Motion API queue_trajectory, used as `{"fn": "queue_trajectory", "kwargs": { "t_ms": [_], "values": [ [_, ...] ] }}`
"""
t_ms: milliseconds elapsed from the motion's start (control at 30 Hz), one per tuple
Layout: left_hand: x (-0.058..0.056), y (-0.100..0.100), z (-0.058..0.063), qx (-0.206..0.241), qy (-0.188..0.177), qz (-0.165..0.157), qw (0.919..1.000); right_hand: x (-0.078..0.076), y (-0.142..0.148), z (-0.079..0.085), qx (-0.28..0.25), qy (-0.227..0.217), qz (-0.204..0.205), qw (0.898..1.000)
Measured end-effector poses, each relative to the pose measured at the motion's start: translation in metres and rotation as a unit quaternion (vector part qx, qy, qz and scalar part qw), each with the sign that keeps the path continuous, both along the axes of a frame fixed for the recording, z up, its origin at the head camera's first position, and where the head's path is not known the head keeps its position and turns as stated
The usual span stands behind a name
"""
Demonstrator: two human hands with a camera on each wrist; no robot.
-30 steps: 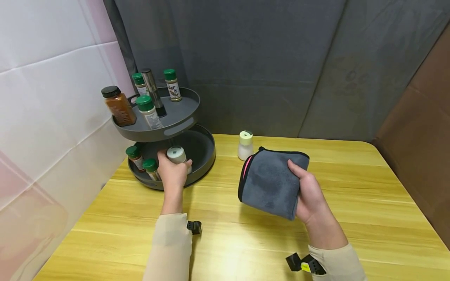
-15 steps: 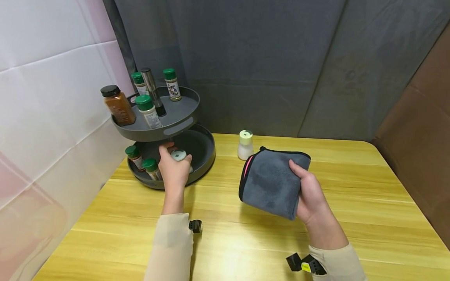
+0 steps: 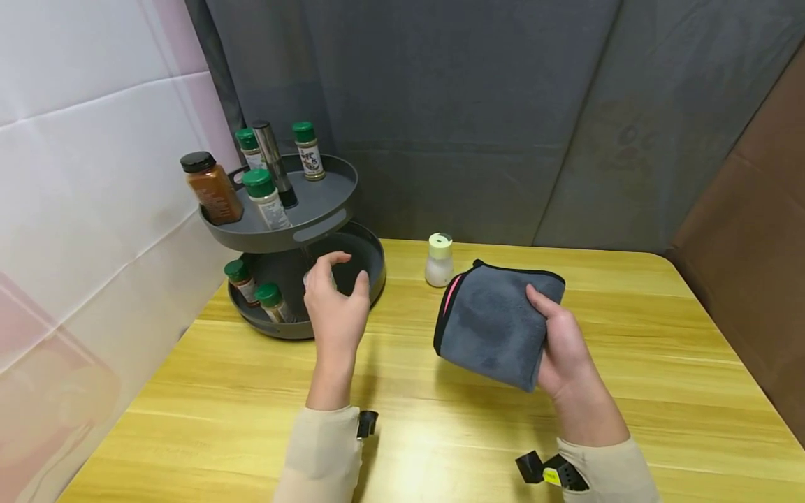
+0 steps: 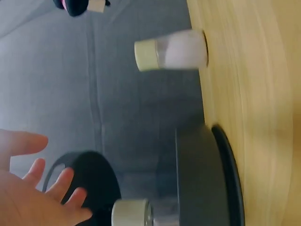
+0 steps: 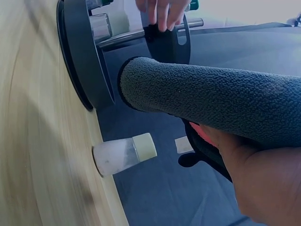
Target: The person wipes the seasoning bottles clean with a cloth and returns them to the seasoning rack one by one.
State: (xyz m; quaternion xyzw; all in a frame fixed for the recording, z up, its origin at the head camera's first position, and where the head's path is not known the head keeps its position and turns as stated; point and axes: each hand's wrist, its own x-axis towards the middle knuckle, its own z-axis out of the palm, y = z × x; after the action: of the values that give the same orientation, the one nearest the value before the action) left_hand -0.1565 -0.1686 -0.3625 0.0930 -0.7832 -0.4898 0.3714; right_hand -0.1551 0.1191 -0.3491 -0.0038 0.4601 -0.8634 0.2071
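The right hand (image 3: 566,349) pinches a folded grey cloth (image 3: 499,328), plush, black-edged, a pink strip at one fold, above the table, thumb in front. The left hand (image 3: 339,314), fingers bent and spread apart from the thumb, hovers beside a pale-lidded shaker (image 4: 129,214) in the lower tray (image 3: 377,286), where two green-capped spice jars (image 3: 242,283) also sit. The upper tray (image 3: 314,199) bears three more, an orange-brown jar (image 3: 214,192) and a metallic cylinder (image 3: 274,164). A yellow-lidded shaker (image 3: 439,262) stands on the wood-grain table (image 3: 679,349), before a grey curtain (image 3: 472,105)
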Motion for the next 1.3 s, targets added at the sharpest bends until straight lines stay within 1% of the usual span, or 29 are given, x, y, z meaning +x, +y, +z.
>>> {"fn": "queue_trajectory", "kwargs": {
  "t_ms": [67,100,133,233,300,333,433,500,533,600,667,800,900,1000,1067,1133,1200,1300],
  "values": [
    [0.000,0.006,0.000,0.039,-0.028,-0.035,0.9982,0.000,0.003,0.000,-0.006,0.000,-0.001,1.000],
    [-0.001,0.009,0.000,0.062,-0.042,-0.055,0.9957,-0.001,0.004,-0.001,-0.009,-0.001,-0.001,1.000],
    [-0.001,0.012,-0.001,0.086,-0.055,-0.076,0.9919,-0.001,0.006,-0.001,-0.013,-0.001,-0.002,1.000],
    [-0.004,0.019,-0.005,0.151,-0.080,-0.130,0.9767,-0.001,0.010,-0.002,-0.023,-0.002,-0.008,1.000],
    [-0.006,0.024,-0.008,0.167,-0.090,-0.155,0.9697,-0.001,0.013,-0.002,-0.028,-0.004,-0.012,1.000],
    [-0.007,0.027,-0.009,0.168,-0.094,-0.162,0.9680,0.000,0.015,-0.002,-0.029,-0.004,-0.015,0.999],
    [-0.011,0.035,-0.014,0.151,-0.105,-0.175,0.9674,0.000,0.019,-0.002,-0.027,-0.004,-0.022,0.999],
    [-0.018,0.041,-0.016,0.127,-0.120,-0.179,0.9681,0.001,0.021,-0.002,-0.024,-0.003,-0.025,0.999],
    [-0.024,0.045,-0.017,0.115,-0.131,-0.181,0.9680,0.001,0.022,-0.002,-0.023,-0.004,-0.027,0.999],
    [-0.039,0.053,-0.020,0.083,-0.156,-0.180,0.9675,0.001,0.024,-0.002,-0.023,-0.005,-0.030,0.999],
    [-0.058,0.060,-0.022,0.051,-0.185,-0.171,0.9663,0.001,0.024,-0.003,-0.025,-0.006,-0.031,0.999],
    [-0.095,0.065,-0.030,0.010,-0.226,-0.152,0.9623,0.002,0.025,-0.005,-0.023,-0.005,-0.026,0.999],
    [-0.118,0.067,-0.039,-0.013,-0.243,-0.146,0.9588,0.003,0.026,-0.007,-0.021,-0.003,-0.023,1.000],
    [-0.136,0.071,-0.047,-0.026,-0.258,-0.147,0.9546,0.004,0.028,-0.009,-0.023,-0.002,-0.027,0.999],
    [-0.145,0.073,-0.051,-0.029,-0.266,-0.148,0.9521,0.004,0.029,-0.009,-0.024,0.000,-0.029,0.999],
    [-0.151,0.075,-0.053,-0.030,-0.276,-0.149,0.9490,0.004,0.030,-0.009,-0.026,0.000,-0.031,0.999],
    [-0.154,0.076,-0.055,-0.035,-0.286,-0.148,0.9459,0.003,0.031,-0.008,-0.026,-0.001,-0.033,0.999],
    [-0.156,0.075,-0.057,-0.043,-0.295,-0.147,0.9432,0.003,0.032,-0.008,-0.024,-0.007,-0.039,0.999]
  ]
}}
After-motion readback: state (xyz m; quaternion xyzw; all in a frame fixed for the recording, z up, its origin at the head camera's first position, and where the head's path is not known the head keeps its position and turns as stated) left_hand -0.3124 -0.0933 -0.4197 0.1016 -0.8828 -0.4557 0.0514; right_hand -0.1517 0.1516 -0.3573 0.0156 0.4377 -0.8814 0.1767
